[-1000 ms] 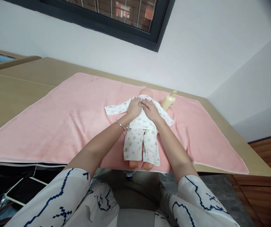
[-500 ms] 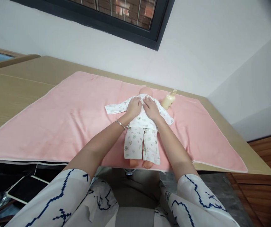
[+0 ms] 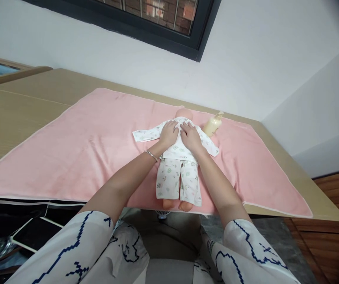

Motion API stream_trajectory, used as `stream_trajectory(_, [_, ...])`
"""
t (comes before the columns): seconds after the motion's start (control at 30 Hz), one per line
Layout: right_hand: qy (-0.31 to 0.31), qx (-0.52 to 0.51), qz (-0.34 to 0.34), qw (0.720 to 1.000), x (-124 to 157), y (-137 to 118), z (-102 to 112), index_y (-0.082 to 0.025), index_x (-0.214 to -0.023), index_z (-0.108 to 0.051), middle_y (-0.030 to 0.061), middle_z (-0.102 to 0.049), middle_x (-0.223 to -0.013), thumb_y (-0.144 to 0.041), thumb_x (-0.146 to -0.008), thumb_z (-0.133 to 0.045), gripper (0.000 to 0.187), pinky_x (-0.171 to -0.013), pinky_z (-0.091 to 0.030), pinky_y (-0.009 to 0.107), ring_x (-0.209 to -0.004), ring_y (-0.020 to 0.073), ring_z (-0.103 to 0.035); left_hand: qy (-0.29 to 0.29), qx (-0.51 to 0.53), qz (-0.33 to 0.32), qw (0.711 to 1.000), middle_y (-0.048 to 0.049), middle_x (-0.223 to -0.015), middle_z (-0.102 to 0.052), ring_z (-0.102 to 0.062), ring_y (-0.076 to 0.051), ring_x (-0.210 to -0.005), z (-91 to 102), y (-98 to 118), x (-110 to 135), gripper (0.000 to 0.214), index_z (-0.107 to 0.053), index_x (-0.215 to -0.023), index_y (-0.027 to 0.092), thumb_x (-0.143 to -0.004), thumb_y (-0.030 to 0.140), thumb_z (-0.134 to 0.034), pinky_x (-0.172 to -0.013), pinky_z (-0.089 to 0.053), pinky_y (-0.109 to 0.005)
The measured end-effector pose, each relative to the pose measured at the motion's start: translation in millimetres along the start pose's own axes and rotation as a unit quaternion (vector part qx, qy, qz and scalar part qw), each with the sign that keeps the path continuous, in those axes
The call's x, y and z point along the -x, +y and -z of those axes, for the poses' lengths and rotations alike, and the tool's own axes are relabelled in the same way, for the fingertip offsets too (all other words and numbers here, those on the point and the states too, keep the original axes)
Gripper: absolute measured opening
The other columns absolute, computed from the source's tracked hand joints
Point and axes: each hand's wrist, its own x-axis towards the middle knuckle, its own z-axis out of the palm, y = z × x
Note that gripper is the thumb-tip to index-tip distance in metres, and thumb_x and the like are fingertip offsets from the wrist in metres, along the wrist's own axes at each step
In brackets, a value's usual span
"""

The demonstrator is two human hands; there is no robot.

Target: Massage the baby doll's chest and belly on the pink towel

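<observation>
A baby doll (image 3: 177, 173) in white printed pyjamas lies face down on a pink towel (image 3: 92, 146), head toward the wall, feet at the table's near edge. My left hand (image 3: 169, 134) lies flat on the left side of its upper back, fingers stretched out. My right hand (image 3: 190, 136) rests flat on the right side of the back, fingers spread, close beside the left. Neither hand holds anything. A silver bangle (image 3: 151, 155) circles my left wrist.
A cream pump bottle (image 3: 213, 125) lies on the towel just right of the doll's head. The towel covers a light wooden table (image 3: 18, 114) set against a white wall under a dark-framed window (image 3: 157, 23). A wooden cabinet (image 3: 338, 205) stands at the right.
Both hands stay on the doll's upper back with barely any shift. The view has moved slightly.
</observation>
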Motion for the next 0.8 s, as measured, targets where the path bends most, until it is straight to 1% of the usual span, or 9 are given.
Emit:
stream_trajectory(0.1, [0.003,-0.031,-0.033,0.999,-5.9,18.3,0.5,-0.016,-0.149,-0.05,0.0108,-0.04,-0.162,-0.04,-0.102,-0.034,0.055,-0.126,-0.021,0.052,-0.155,0.0294,-0.028,-0.007,-0.006,-0.005,1.0,-0.0118,-0.144,-0.062,-0.052,-0.024,-0.139,1.6,1.7,0.5,0.047,-0.063,-0.132,0.013,-0.092,0.016,-0.039,-0.125,-0.035,-0.043])
stream_trajectory(0.2, [0.025,-0.002,-0.084,0.996,-3.6,14.9,4.2,-0.008,-0.146,-0.05,0.0187,-0.047,-0.156,-0.04,-0.103,-0.031,0.057,-0.123,-0.029,0.046,-0.149,0.0295,-0.038,-0.019,-0.017,-0.012,1.0,-0.012,-0.147,-0.059,-0.049,-0.024,-0.14,4.8,7.0,-1.4,0.051,-0.059,-0.138,0.012,-0.091,0.014,-0.038,-0.126,-0.032,-0.042])
stream_trajectory(0.3, [0.023,0.057,-0.103,0.993,2.4,-2.2,11.6,-0.013,-0.124,-0.065,0.0193,-0.068,-0.131,-0.035,-0.1,-0.032,0.047,-0.108,-0.043,0.044,-0.127,0.0325,-0.059,-0.042,-0.024,-0.02,0.999,-0.0129,-0.15,-0.055,-0.048,-0.024,-0.142,8.2,18.2,-4.6,0.057,-0.052,-0.145,0.012,-0.09,0.01,-0.038,-0.125,-0.032,-0.042])
stream_trajectory(0.37, [0.01,0.078,-0.107,0.991,3.0,-7.8,16.5,-0.017,-0.108,-0.07,0.0166,-0.074,-0.114,-0.034,-0.099,-0.032,0.042,-0.096,-0.048,0.041,-0.11,0.0316,-0.066,-0.062,-0.041,-0.013,0.997,-0.014,-0.15,-0.056,-0.049,-0.025,-0.142,9.3,27.5,-4.2,0.056,-0.054,-0.142,0.012,-0.089,0.009,-0.039,-0.124,-0.032,-0.046])
stream_trajectory(0.47, [-0.009,0.065,-0.103,0.993,-5.9,1.0,20.6,-0.019,-0.103,-0.069,0.0141,-0.075,-0.111,-0.038,-0.099,-0.031,0.043,-0.09,-0.048,0.037,-0.104,0.0289,-0.066,-0.064,-0.088,-0.018,0.994,-0.0159,-0.15,-0.055,-0.046,-0.028,-0.144,7.8,38.4,1.6,0.052,-0.056,-0.139,0.01,-0.09,0.01,-0.04,-0.126,-0.027,-0.05])
stream_trajectory(0.57, [-0.026,0.056,-0.092,0.994,-20.7,16.9,20.1,-0.018,-0.106,-0.066,0.0154,-0.072,-0.12,-0.039,-0.1,-0.028,0.044,-0.095,-0.046,0.038,-0.11,0.0285,-0.063,-0.057,-0.115,-0.037,0.991,-0.0166,-0.151,-0.054,-0.044,-0.028,-0.145,3.7,40.5,6.3,0.05,-0.053,-0.14,0.01,-0.092,0.013,-0.041,-0.126,-0.026,-0.049])
stream_trajectory(0.63, [-0.045,0.073,-0.097,0.992,-26.0,19.9,18.8,-0.017,-0.109,-0.064,0.0179,-0.07,-0.123,-0.038,-0.101,-0.027,0.043,-0.097,-0.046,0.041,-0.113,0.0307,-0.063,-0.057,-0.113,-0.022,0.992,-0.0181,-0.152,-0.053,-0.043,-0.029,-0.145,1.7,36.6,4.2,0.049,-0.052,-0.141,0.008,-0.095,0.016,-0.039,-0.125,-0.027,-0.05])
stream_trajectory(0.73, [-0.067,0.125,-0.111,0.984,-20.0,7.0,18.2,-0.014,-0.11,-0.064,0.0226,-0.071,-0.118,-0.035,-0.102,-0.026,0.045,-0.094,-0.047,0.044,-0.112,0.0352,-0.065,-0.07,-0.098,0.011,0.993,-0.0209,-0.151,-0.053,-0.043,-0.031,-0.144,2.5,25.9,-6.0,0.048,-0.052,-0.139,0.004,-0.099,0.027,-0.038,-0.124,-0.028,-0.05])
stream_trajectory(0.8, [-0.059,0.166,-0.112,0.978,-10.6,-7.3,18.9,-0.011,-0.112,-0.064,0.0258,-0.071,-0.114,-0.035,-0.103,-0.026,0.046,-0.094,-0.047,0.046,-0.111,0.0368,-0.066,-0.085,-0.088,0.007,0.993,-0.0197,-0.145,-0.058,-0.048,-0.031,-0.141,5.2,19.2,-13.4,0.048,-0.057,-0.134,0.006,-0.1,0.035,-0.041,-0.122,-0.03,-0.048])
